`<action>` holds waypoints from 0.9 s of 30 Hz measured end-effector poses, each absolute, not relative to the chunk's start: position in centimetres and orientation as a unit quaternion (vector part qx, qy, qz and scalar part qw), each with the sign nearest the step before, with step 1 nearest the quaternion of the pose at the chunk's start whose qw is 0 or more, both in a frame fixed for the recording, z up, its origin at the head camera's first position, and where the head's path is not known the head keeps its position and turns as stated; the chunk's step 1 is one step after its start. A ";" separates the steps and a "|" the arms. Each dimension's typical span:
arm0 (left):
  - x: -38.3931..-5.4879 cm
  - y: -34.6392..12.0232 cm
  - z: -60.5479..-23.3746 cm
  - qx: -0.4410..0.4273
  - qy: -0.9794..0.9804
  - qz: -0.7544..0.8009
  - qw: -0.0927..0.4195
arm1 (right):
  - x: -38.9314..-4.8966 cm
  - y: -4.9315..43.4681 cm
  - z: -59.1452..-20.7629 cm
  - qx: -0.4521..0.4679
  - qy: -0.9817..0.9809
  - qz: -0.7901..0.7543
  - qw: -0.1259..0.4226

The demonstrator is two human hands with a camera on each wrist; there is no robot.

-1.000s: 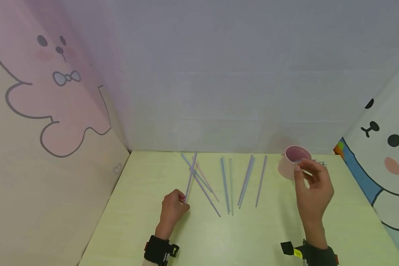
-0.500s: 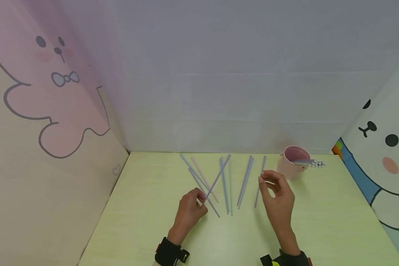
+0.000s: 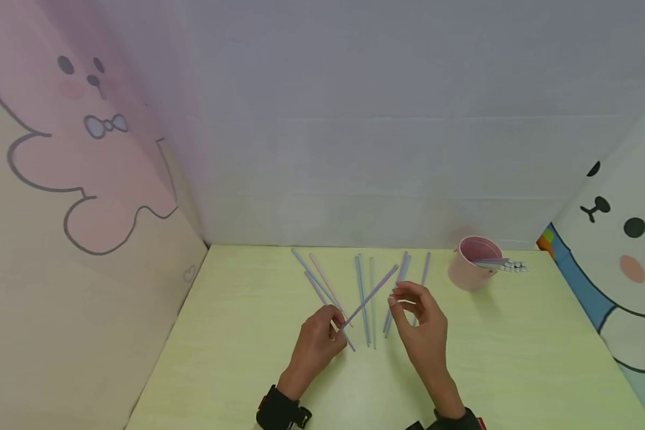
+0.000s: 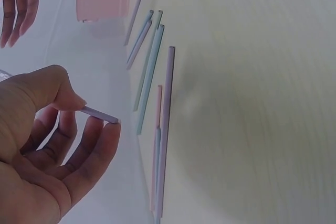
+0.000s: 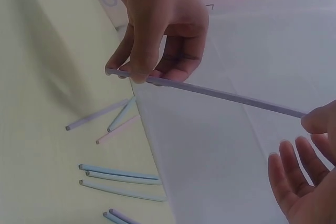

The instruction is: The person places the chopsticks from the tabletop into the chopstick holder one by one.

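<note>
My left hand (image 3: pixel 316 339) pinches a thin lilac straw (image 3: pixel 369 298) near its lower end, between thumb and fingertips. The straw is held over the table and slants up toward the right. In the left wrist view its short visible end (image 4: pixel 100 115) sits between thumb and fingers. My right hand (image 3: pixel 421 325) hovers close to the straw's far end, fingers loosely bent. In the head view that end shows uncovered just above the right fingertips; in the right wrist view the right thumb (image 5: pixel 317 119) overlaps it.
Several pastel straws lie on the pale yellow table (image 3: pixel 236 370): a blue straw (image 3: pixel 314 276), a pink straw (image 3: pixel 322 269) and a green straw (image 3: pixel 373 310) among them. A pink bucket (image 3: pixel 469 276) at the back right holds several straws (image 3: pixel 507 265). A pale curtain (image 3: pixel 322 149) hangs behind.
The left hand moved right with the lilac straw, which tilted further rightward. The right hand came away from the bucket, moving left toward that straw; straws in the bucket are now uncovered.
</note>
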State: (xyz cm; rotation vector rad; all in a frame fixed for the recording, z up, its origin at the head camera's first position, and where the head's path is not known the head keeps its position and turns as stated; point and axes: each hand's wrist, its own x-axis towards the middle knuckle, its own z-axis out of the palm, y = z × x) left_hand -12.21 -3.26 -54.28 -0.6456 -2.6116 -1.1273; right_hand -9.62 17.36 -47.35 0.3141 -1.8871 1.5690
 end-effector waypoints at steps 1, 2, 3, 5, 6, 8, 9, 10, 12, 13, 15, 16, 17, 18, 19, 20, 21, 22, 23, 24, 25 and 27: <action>-12.2 -3.1 -54.3 -0.224 -0.890 -0.381 0.113 | -9.6 17.4 -47.4 0.120 -0.720 0.601 0.325; -12.2 -3.0 -54.4 -0.228 -0.889 -0.380 0.113 | -9.6 17.4 -47.6 0.119 -0.720 0.603 0.323; -12.1 -2.8 -54.4 -0.233 -0.889 -0.377 0.115 | -9.7 17.4 -47.9 0.121 -0.716 0.607 0.322; -12.1 -2.5 -54.5 -0.247 -0.886 -0.374 0.116 | -9.8 17.5 -48.4 0.124 -0.705 0.619 0.321; -12.0 -2.4 -54.5 -0.253 -0.886 -0.372 0.116 | -9.8 17.6 -48.6 0.127 -0.698 0.627 0.321; -12.0 -2.0 -54.6 -0.261 -0.883 -0.372 0.115 | -9.9 17.7 -48.8 0.135 -0.683 0.643 0.320; -12.0 -1.9 -54.6 -0.265 -0.881 -0.374 0.114 | -10.0 17.8 -48.9 0.142 -0.674 0.650 0.319; -12.0 -1.8 -54.6 -0.268 -0.881 -0.374 0.113 | -10.0 17.8 -48.9 0.149 -0.669 0.655 0.320; -12.0 -1.7 -54.6 -0.271 -0.879 -0.377 0.111 | -10.0 17.8 -48.9 0.162 -0.658 0.663 0.318; -12.0 -1.6 -54.6 -0.271 -0.878 -0.379 0.108 | -10.0 17.8 -48.9 0.168 -0.652 0.668 0.317; -12.1 -1.6 -54.7 -0.274 -0.876 -0.384 0.100 | -10.0 17.8 -48.9 0.175 -0.642 0.676 0.316; -12.1 -1.6 -54.7 -0.275 -0.876 -0.386 0.096 | -10.1 17.8 -48.9 0.177 -0.638 0.680 0.315; -12.1 -1.6 -54.7 -0.275 -0.875 -0.388 0.093 | -10.1 17.8 -48.9 0.176 -0.634 0.684 0.314; -12.1 -1.6 -54.7 -0.275 -0.875 -0.389 0.090 | -10.2 17.8 -48.9 0.175 -0.630 0.689 0.314; -12.2 -1.6 -54.8 -0.275 -0.874 -0.392 0.087 | -10.3 17.9 -48.9 0.175 -0.624 0.694 0.314; -12.2 -1.6 -54.8 -0.274 -0.874 -0.391 0.087 | -10.3 18.0 -48.8 0.174 -0.617 0.700 0.315; -12.2 -1.7 -54.9 -0.273 -0.875 -0.390 0.088 | -10.4 18.1 -48.8 0.172 -0.611 0.705 0.316; -12.2 -1.7 -55.0 -0.270 -0.876 -0.389 0.088 | -10.5 18.3 -48.7 0.171 -0.603 0.711 0.320; -12.3 -1.8 -55.0 -0.267 -0.878 -0.387 0.088 | -10.7 18.6 -48.6 0.168 -0.594 0.716 0.325; -12.3 -1.9 -55.1 -0.264 -0.880 -0.384 0.091 | -10.8 18.8 -48.4 0.166 -0.587 0.720 0.331; -12.3 -2.0 -55.1 -0.260 -0.883 -0.380 0.093 | -10.9 19.2 -48.2 0.165 -0.579 0.723 0.338; -12.5 -2.3 -55.3 -0.249 -0.891 -0.367 0.101 | -11.2 19.9 -47.8 0.160 -0.566 0.727 0.356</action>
